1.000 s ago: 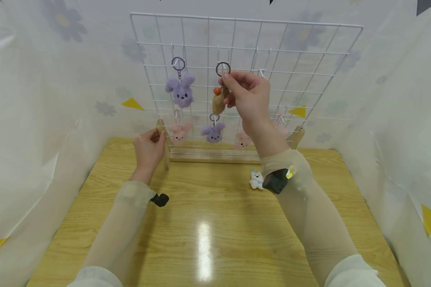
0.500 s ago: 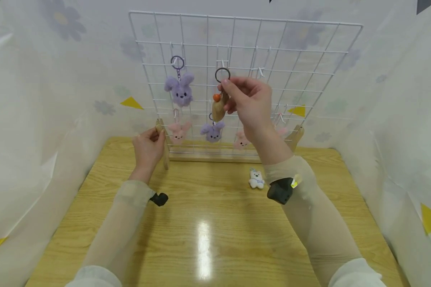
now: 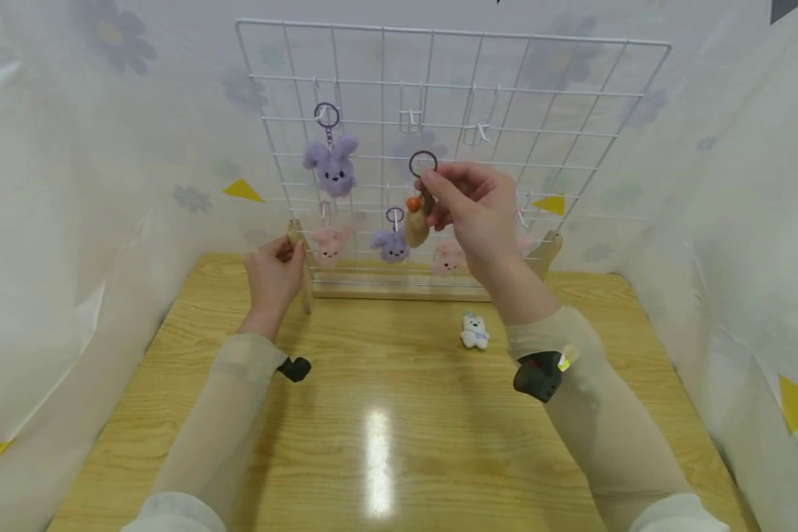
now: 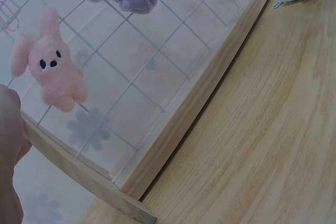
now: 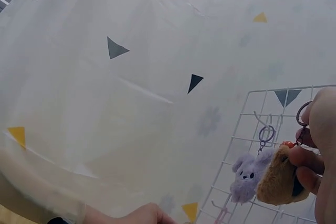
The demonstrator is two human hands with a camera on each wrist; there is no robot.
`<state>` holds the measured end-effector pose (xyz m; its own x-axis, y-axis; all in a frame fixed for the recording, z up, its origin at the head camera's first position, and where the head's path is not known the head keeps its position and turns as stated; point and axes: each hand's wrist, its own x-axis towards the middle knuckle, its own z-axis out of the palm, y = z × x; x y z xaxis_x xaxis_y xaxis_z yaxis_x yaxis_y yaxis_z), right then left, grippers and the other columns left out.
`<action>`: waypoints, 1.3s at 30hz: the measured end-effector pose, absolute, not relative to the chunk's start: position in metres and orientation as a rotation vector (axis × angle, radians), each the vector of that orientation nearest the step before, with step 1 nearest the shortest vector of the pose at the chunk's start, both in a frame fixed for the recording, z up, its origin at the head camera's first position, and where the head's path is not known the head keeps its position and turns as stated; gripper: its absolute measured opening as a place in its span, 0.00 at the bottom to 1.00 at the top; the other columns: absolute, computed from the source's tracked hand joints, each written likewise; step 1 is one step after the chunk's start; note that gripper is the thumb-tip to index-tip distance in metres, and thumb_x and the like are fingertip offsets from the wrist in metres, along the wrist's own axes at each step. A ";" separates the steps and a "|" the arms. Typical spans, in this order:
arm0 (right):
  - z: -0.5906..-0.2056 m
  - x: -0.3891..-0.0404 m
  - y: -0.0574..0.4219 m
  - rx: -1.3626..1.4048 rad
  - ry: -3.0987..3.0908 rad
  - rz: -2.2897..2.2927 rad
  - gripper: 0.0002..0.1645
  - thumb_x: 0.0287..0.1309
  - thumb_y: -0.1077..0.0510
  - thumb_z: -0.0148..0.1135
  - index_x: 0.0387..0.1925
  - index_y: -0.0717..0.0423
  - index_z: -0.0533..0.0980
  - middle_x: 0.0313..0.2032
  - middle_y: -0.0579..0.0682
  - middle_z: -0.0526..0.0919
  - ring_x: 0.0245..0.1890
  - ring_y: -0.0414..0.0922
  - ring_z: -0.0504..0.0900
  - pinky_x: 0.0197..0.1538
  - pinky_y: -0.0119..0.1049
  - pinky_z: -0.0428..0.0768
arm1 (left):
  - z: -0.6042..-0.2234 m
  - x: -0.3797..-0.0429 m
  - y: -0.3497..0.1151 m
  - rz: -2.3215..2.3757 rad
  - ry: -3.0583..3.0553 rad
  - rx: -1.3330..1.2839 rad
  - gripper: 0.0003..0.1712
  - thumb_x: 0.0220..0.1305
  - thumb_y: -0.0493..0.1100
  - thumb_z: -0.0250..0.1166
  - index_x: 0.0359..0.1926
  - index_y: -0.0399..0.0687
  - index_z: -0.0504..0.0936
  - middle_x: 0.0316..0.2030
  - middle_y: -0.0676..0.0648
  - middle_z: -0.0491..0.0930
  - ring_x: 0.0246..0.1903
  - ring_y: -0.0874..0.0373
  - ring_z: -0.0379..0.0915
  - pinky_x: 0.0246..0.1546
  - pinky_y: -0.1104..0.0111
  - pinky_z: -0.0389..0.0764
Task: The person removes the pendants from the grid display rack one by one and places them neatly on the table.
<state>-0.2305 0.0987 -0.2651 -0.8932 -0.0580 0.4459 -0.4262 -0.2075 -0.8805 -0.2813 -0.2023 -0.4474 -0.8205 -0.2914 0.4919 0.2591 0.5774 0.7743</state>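
My right hand [image 3: 485,214] pinches a brown plush keychain [image 3: 417,227] just below its dark metal ring, in front of the white wire grid rack. In the right wrist view this plush [image 5: 278,182] is furry, with an orange bead at its top. My left hand [image 3: 275,277] grips the rack's left wooden upright [image 3: 307,292]. On the rack hang a large purple bunny keychain [image 3: 335,171], a smaller purple bunny [image 3: 392,247] and pink bunnies [image 4: 56,72], one partly behind my right hand. Two upper hooks, one at the middle [image 3: 410,120] and one at the right [image 3: 480,133], hold nothing.
A small white bear plush [image 3: 474,331] lies on the wooden table [image 3: 346,399], in front of the rack's wooden base bar [image 3: 399,294]. Pale patterned sheeting [image 3: 73,185] hangs behind the rack and along both sides.
The brown plush keychain has come off the upper middle hook. My right hand has carried it down, then slightly right, away from the hook. My left hand stays on the upright.
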 end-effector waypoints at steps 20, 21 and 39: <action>-0.318 -0.208 0.119 0.456 -1.986 2.259 0.03 0.69 0.66 0.70 0.37 0.64 0.83 0.33 0.56 0.89 0.21 0.43 0.80 0.25 0.32 0.83 | -0.446 -0.279 -0.205 -1.198 -2.228 0.011 0.13 0.74 0.39 0.68 0.48 0.31 0.90 0.38 0.35 0.89 0.35 0.46 0.89 0.34 0.78 0.85; -0.321 -0.207 0.119 0.451 -1.993 2.262 0.03 0.69 0.66 0.70 0.37 0.63 0.83 0.33 0.55 0.89 0.21 0.43 0.80 0.25 0.32 0.83 | -0.446 -0.279 -0.206 -1.202 -2.227 0.012 0.13 0.74 0.39 0.68 0.48 0.31 0.90 0.38 0.35 0.89 0.35 0.46 0.89 0.34 0.79 0.84; -0.365 -0.199 0.128 0.394 -2.014 2.248 0.05 0.68 0.70 0.69 0.34 0.60 0.84 0.31 0.50 0.88 0.19 0.42 0.80 0.23 0.29 0.80 | -0.444 -0.278 -0.205 -1.211 -2.241 0.034 0.14 0.74 0.39 0.68 0.49 0.31 0.89 0.40 0.34 0.89 0.37 0.45 0.89 0.37 0.67 0.90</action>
